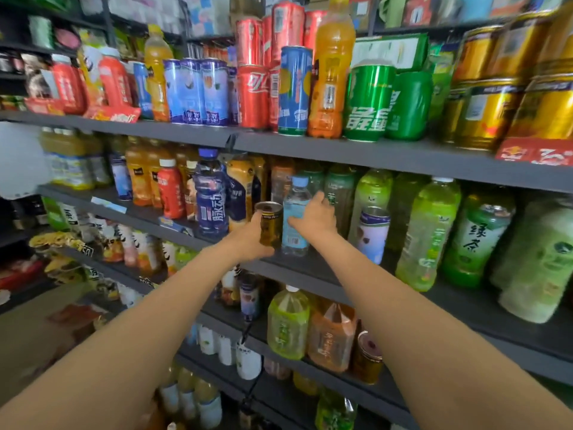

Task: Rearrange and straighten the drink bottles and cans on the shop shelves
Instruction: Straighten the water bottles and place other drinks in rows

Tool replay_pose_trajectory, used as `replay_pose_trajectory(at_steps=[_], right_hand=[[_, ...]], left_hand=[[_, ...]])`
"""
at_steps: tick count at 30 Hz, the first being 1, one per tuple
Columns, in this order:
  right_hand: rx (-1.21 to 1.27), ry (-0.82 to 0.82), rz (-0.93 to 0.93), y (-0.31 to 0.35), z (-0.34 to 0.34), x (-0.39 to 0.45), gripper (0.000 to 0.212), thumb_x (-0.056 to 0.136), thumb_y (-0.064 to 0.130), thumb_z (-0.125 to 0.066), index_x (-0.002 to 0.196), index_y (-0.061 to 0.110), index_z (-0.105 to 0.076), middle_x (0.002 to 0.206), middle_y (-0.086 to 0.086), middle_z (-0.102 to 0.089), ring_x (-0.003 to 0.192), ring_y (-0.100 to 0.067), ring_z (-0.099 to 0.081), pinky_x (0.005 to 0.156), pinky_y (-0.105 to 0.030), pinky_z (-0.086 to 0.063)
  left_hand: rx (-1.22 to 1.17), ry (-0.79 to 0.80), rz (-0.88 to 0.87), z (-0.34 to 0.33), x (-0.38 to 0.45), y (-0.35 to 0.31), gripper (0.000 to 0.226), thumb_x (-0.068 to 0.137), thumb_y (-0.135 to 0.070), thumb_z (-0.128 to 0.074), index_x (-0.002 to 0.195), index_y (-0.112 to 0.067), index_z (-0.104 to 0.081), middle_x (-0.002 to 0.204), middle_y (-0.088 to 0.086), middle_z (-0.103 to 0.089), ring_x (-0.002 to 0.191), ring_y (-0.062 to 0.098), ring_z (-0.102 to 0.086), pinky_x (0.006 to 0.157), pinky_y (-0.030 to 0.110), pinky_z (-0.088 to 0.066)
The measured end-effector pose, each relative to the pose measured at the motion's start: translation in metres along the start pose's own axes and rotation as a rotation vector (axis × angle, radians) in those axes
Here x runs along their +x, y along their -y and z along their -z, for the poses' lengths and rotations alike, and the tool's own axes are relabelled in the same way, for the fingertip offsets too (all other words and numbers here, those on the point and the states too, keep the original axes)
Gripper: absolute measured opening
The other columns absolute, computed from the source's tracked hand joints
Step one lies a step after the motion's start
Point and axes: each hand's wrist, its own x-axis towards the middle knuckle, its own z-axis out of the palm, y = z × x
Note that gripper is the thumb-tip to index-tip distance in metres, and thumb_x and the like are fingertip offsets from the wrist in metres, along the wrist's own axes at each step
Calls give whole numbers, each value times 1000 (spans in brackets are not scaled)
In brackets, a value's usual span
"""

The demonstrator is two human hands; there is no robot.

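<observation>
On the middle shelf [325, 274], my left hand [249, 240] grips a small dark can [270, 223] with a silver top. Right beside that can stands a clear water bottle [294, 212] with a pale blue cap and label, and my right hand [313, 217] holds it around its middle. Can and bottle touch side by side near the shelf's front edge. A dark blue sports bottle [210, 193] stands just left of the can. A short white-and-purple can [372, 234] stands to the right of my right hand.
Green tea bottles [428, 234] fill the middle shelf to the right. The top shelf carries red cans [252, 94], blue cans [294, 91], an orange juice bottle [331, 72], green cans [369, 103] and gold cans [486, 113]. Lower shelves hold more bottles [288, 324].
</observation>
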Motion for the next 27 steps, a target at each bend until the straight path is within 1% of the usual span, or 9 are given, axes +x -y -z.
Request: replay_pose_trajectory(at_steps=[2,4,8,13,15,17,18,21,27], right_hand=[[89,8,-94,3,-12,17,84,80,30,-71,140,0,-21,144,-19,-34,132,-35,-34,107,-42,-35],[151,27,-174,7,-23,25,87,78,29,-74,141,3,-19,145,-16,-31,133,-34,-32,107,-41,-34],[207,-20,-252,8,-25,21,88,73,29,-78,140,11,-24,147,-16,-20,136,-34,-23,107,-42,-30],[213,-78,-109,4,-11,-20,87,64,29,-84,131,6,-33,136,-18,-32,128,-33,-34,102,-40,-36],[262,-131,-52,-3,2,-45,83,61,29,-85,124,5,-37,127,-14,-39,121,-29,-41,97,-36,-39],[246,-222,-21,-13,25,-73,76,62,30,-84,118,4,-41,118,-10,-41,114,-25,-43,90,-29,-37],[203,-269,15,-19,39,-88,73,63,31,-83,116,3,-42,113,-8,-40,110,-23,-42,85,-26,-35],[57,-427,145,-36,96,-130,60,66,31,-80,106,2,-46,101,-3,-34,98,-21,-42,71,-19,-27],[-23,-915,88,-76,233,-181,57,62,28,-74,104,-3,-50,104,-16,-47,103,-31,-44,85,-28,-30]], left_hand=[[-17,96,-14,5,12,11,79,86,-20,-65,146,-12,-13,128,8,-48,112,18,-47,92,26,-40],[-44,129,-25,8,18,20,75,87,-19,-64,145,-12,-18,121,8,-51,104,14,-46,85,23,-39],[-118,106,-99,13,22,28,75,85,-15,-66,143,-12,-19,114,1,-49,113,16,-50,82,19,-36],[-161,240,-147,8,3,13,85,78,-20,-74,143,-14,-20,117,-3,-46,120,19,-49,89,23,-41],[-95,371,-152,3,-16,-7,77,83,-22,-69,142,-14,-22,108,-4,-51,98,11,-54,76,16,-44],[-126,491,-173,-6,-34,-29,55,87,-20,-65,133,-17,-35,91,-10,-55,77,3,-54,58,10,-45],[-154,512,-198,-11,-42,-42,48,86,-20,-65,127,-19,-40,89,-10,-56,76,2,-55,57,9,-47],[-224,517,-314,-28,-61,-97,45,83,-29,-69,121,-18,-48,103,0,-61,92,13,-62,78,23,-51],[-365,553,-565,-50,-107,-250,38,90,-19,-59,127,-14,-50,97,1,-63,87,12,-61,80,24,-47]])
